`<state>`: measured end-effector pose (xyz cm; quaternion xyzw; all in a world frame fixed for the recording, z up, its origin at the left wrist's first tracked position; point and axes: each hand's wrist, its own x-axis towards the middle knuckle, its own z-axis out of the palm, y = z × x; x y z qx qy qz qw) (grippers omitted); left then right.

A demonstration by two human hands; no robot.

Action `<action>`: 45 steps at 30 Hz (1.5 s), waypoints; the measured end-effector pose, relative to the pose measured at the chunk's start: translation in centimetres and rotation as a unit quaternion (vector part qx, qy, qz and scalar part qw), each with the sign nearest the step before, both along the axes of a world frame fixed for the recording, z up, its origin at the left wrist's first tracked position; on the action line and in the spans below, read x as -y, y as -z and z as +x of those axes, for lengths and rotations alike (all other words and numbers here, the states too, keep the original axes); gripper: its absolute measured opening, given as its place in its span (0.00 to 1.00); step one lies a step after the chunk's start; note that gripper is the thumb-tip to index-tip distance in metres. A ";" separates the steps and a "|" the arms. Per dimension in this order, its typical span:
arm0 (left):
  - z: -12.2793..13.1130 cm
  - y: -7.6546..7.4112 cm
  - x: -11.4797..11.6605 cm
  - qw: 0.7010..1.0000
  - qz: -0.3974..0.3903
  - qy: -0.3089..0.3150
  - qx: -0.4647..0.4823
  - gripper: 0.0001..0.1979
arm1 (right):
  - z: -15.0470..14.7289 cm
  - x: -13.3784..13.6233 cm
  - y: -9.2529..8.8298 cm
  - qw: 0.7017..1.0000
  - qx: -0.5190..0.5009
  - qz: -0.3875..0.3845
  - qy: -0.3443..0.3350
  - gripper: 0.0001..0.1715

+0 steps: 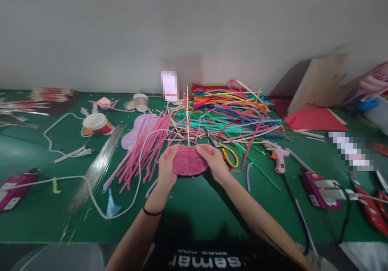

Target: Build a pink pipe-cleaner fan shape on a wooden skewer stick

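Observation:
Between my hands is a rounded fan made of pink pipe cleaners, with a thin pale stick standing up from its far edge. My left hand grips the fan's left side, thumb on top. On the right side my right hand pinches it the same way, thumb near the far edge. The fingers under the fan are hidden. Just left of the fan lies a heap of loose pink pipe cleaners. Yellow-handled scissors rest close to my right hand.
Multicoloured pipe cleaners pile up at the back. To the right are a pink glue gun and a purple power strip. Leftward lie a paper cup, thin wires, a white cable and a blue tassel.

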<state>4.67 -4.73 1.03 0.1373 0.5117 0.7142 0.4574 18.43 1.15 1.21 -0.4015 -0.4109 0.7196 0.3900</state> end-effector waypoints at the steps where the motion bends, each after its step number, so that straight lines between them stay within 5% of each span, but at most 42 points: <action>1: 0.0 0.0 0.0 1.000 -0.006 -0.013 -0.006 0.16 | -0.2 0.3 0.0 1.000 -0.005 0.000 0.001 0.19; 13: -0.1 0.4 0.1 0.995 0.003 -0.083 -0.059 0.10 | -0.7 2.4 0.5 0.991 -0.083 -0.090 -0.055 0.27; 20: 0.1 -0.2 0.1 0.997 0.036 -0.010 -0.063 0.15 | -0.3 2.1 0.9 0.994 -0.068 -0.079 -0.014 0.28; 27: -1.1 0.0 -0.1 0.997 0.013 -0.072 -0.022 0.11 | 1.6 0.2 -1.1 0.964 -0.190 -0.125 -0.137 0.44; 35: 0.2 -0.7 0.3 0.995 -0.028 0.095 -0.009 0.13 | 1.9 -1.0 0.1 0.989 -0.086 -0.027 -0.120 0.20; 45: 0.2 -0.4 0.5 0.993 -0.045 0.111 0.022 0.12 | 2.1 -1.2 0.4 0.996 -0.036 0.009 -0.079 0.22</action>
